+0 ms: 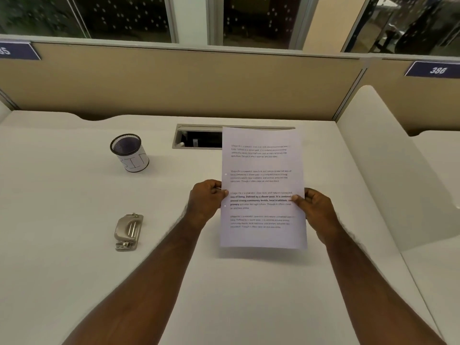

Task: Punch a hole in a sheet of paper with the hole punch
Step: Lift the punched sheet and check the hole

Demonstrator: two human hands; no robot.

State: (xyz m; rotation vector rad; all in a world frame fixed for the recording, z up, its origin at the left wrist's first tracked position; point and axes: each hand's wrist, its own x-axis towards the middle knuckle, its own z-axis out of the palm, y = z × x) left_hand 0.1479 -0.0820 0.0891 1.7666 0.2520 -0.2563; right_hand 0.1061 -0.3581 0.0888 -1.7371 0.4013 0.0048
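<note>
A printed sheet of paper is held upright above the white desk, right of centre. Two small holes show along its left margin. My left hand pinches the sheet's left edge and my right hand pinches its right edge, both about mid-height. The metal hole punch lies on the desk to the left, well apart from both hands, with nothing in it.
A black mesh cup with a white label stands at the back left. A cable slot in the desk is partly hidden behind the sheet. Beige partition panels close off the back, and a white divider rises at the right.
</note>
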